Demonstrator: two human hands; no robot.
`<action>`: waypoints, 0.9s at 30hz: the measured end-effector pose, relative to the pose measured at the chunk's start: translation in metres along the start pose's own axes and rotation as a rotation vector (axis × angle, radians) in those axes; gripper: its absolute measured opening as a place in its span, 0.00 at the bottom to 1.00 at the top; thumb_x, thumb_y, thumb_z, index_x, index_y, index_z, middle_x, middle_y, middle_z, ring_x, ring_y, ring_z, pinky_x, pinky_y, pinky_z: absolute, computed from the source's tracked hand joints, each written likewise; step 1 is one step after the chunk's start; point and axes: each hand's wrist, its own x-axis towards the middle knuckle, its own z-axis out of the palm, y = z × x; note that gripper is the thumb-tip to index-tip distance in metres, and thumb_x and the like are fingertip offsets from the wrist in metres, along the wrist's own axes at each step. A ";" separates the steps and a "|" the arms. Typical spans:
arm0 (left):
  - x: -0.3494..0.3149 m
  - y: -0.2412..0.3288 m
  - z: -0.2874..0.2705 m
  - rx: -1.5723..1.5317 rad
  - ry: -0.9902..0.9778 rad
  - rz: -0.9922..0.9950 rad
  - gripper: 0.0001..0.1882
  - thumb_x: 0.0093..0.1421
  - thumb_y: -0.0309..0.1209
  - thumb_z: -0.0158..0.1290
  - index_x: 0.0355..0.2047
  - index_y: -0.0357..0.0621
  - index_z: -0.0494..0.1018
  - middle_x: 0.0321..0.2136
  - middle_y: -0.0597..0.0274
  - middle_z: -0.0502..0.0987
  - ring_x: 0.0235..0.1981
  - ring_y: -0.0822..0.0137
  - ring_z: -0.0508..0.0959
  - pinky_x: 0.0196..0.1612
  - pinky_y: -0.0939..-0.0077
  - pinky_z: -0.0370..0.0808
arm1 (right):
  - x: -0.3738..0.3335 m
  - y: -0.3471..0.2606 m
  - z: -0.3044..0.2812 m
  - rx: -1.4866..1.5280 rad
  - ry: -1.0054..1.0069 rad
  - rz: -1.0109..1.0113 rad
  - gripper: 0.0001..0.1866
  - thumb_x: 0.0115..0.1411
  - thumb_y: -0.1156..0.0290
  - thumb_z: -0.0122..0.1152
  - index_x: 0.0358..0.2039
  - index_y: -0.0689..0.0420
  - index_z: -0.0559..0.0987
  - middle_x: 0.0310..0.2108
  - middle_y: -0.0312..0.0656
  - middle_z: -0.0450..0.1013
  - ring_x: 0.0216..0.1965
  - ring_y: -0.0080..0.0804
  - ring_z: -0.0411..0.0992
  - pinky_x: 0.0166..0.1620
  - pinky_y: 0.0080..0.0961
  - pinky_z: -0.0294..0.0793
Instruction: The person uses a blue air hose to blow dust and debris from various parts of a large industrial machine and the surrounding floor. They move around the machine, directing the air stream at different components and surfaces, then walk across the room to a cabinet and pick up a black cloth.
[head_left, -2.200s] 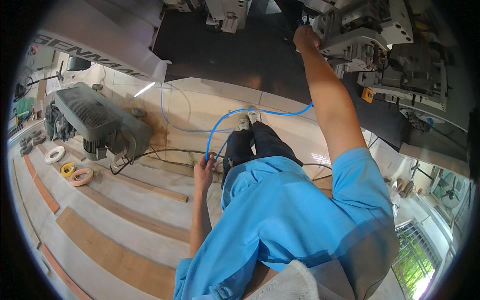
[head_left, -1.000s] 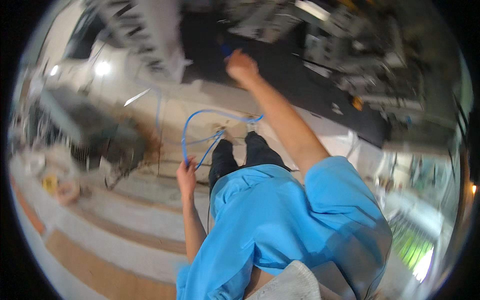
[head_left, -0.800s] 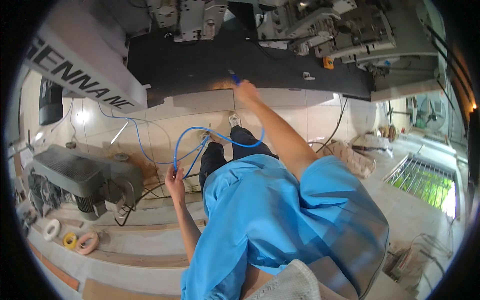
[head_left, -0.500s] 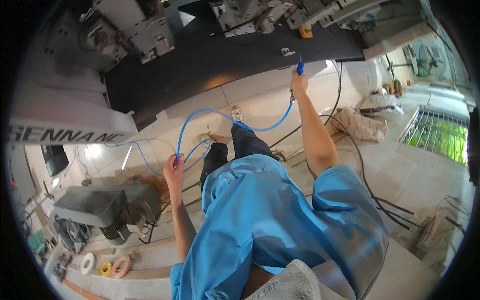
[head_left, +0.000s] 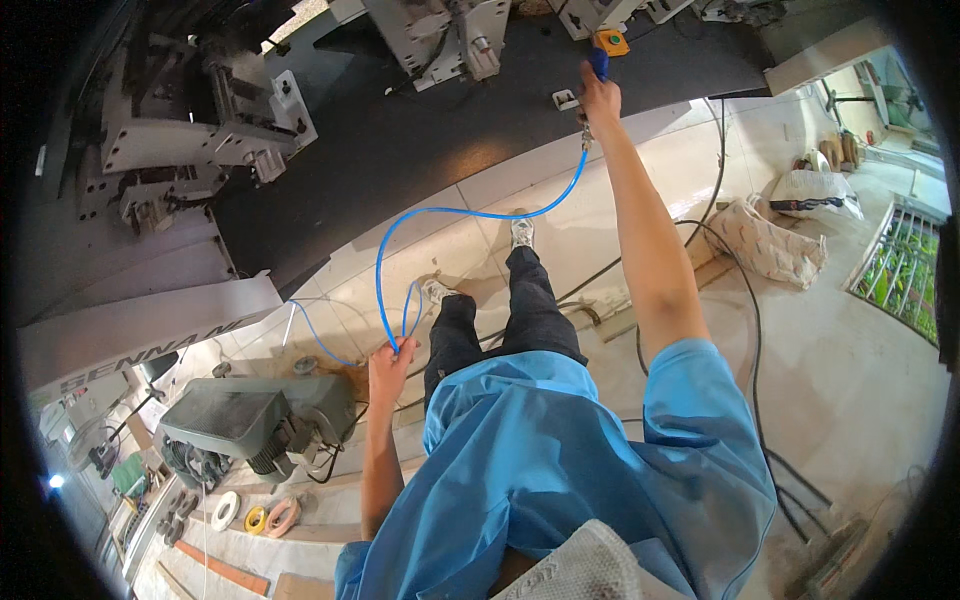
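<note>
Out over the black machine bed, my right hand is wrapped round a blue air blow gun, its tip toward the machine. A blue air hose hangs from a metal fitting below that hand and loops down to the left. My left hand, low by my left leg, is closed round the hose, and a second loop of it falls beside the fingers. Near the blow gun are a yellow box with a green button and a small white part on the bed.
Metal machine heads stand along the bed. At the lower left sits a grey-green motor unit, with tape rolls near it. Black cables run over the floor at right, beside a crumpled sack and a barred window.
My right hand has reached farther out over the bed with the blow gun, drawing the hose along. My left hand still grips the hose. The whole view has shifted and turned slightly.
</note>
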 end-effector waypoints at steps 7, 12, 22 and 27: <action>0.005 0.065 0.076 -0.078 0.017 -0.096 0.14 0.64 0.38 0.57 0.35 0.39 0.81 0.21 0.60 0.78 0.24 0.71 0.78 0.31 0.73 0.73 | 0.092 -0.042 0.028 -0.702 0.027 -0.324 0.35 0.64 0.40 0.52 0.43 0.65 0.81 0.47 0.61 0.76 0.53 0.57 0.73 0.52 0.49 0.73; 0.012 0.102 0.113 0.000 -0.022 0.010 0.12 0.64 0.37 0.56 0.37 0.41 0.81 0.30 0.53 0.82 0.35 0.50 0.81 0.40 0.62 0.75 | 0.132 -0.070 0.045 -1.031 -0.002 -0.429 0.31 0.66 0.42 0.50 0.45 0.61 0.81 0.48 0.52 0.78 0.54 0.48 0.75 0.53 0.41 0.75; 0.022 0.138 0.112 -0.056 0.084 -0.001 0.11 0.64 0.35 0.56 0.37 0.40 0.81 0.26 0.56 0.80 0.28 0.63 0.79 0.35 0.70 0.74 | 0.170 -0.075 0.053 -0.664 -0.298 -0.169 0.35 0.66 0.38 0.48 0.39 0.65 0.78 0.39 0.51 0.77 0.42 0.46 0.77 0.44 0.41 0.76; 0.028 0.143 0.104 -0.084 0.079 -0.095 0.11 0.65 0.35 0.56 0.37 0.40 0.81 0.24 0.60 0.79 0.28 0.70 0.77 0.34 0.73 0.73 | 0.170 -0.060 0.071 -0.603 -0.233 -0.313 0.38 0.66 0.36 0.48 0.21 0.63 0.73 0.20 0.47 0.74 0.22 0.40 0.76 0.28 0.39 0.77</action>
